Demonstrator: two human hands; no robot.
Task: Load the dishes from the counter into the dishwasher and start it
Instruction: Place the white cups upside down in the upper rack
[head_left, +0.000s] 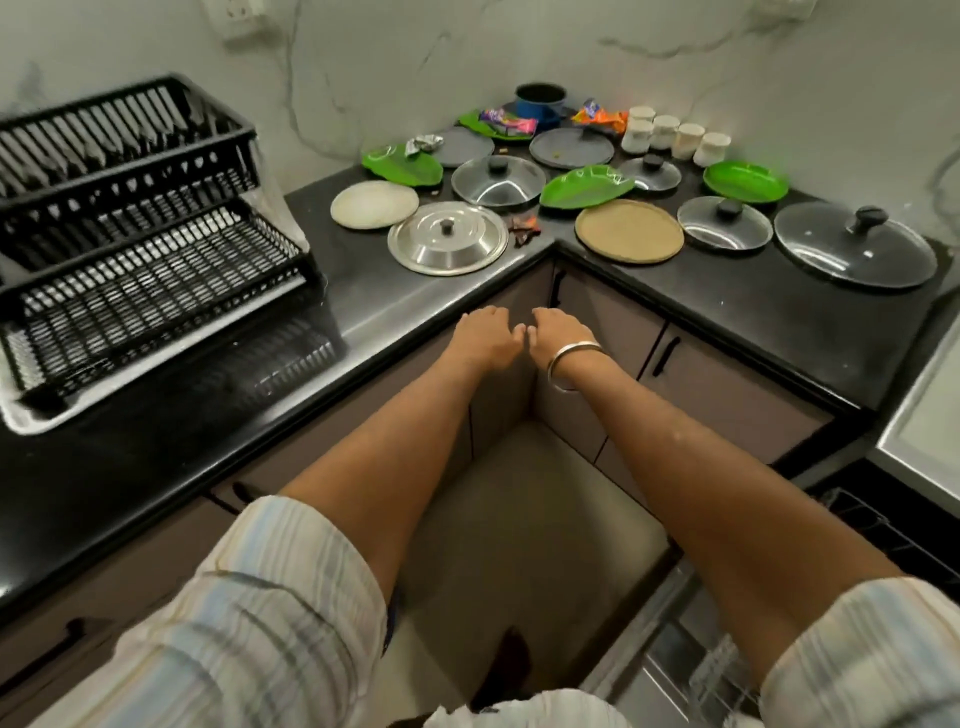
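Dishes cover the corner of the black counter (395, 306): a steel lid (448, 244), a white plate (374, 204), a tan plate (628, 230), green plates (587, 186), grey plates (571, 147), several glass lids (854, 244), a blue pot (540, 101) and white cups (675, 137). My left hand (485, 335) and my right hand (561, 332) reach forward side by side below the counter's inner corner, holding nothing, fingers loosely curled. The open dishwasher (878, 525) shows at the lower right, with part of its wire rack visible.
A black two-tier dish rack (140, 244) stands on a tray at the left of the counter. Snack wrappers (506, 122) lie among the dishes. Cabinet doors with black handles (667, 353) run under the counter. A steel surface (930, 415) sits at the right edge.
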